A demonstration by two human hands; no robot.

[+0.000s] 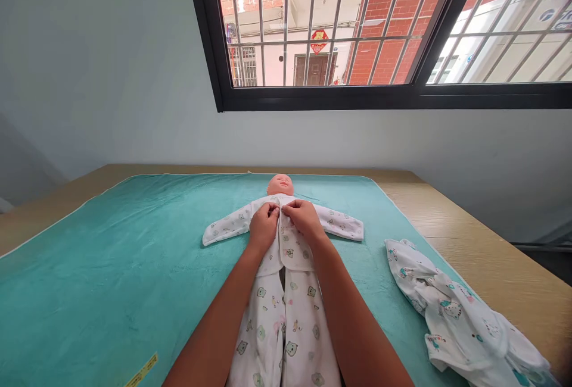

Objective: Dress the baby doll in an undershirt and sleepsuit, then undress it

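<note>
soft teal cloth [116, 268] covers the pale wooden table [456, 214]; at centre, left hand [263, 224] and right hand [304, 218] pinch a white printed fabric jacket [291, 251] at its front, exact hold hidden.

Bare left hand [263, 227], right hand [305, 219]: pinching white animal-print fabric top [292, 255] at front
Pink-headed doll [280, 184]: face-up, 2 sleeves [227, 225] outspread
Turquoise plush blanket [125, 268]: on pale wooden bench [487, 259]
Crumpled white printed garment [447, 306]: right side

No legible words, yellow label [142, 370] on the turquoise blanket [111, 268] with print too small to read, red sign [319, 41] with unclear yellow marking above a door [315, 69] outside, blue round mark [547, 15] on a white surface [521, 13]
</note>
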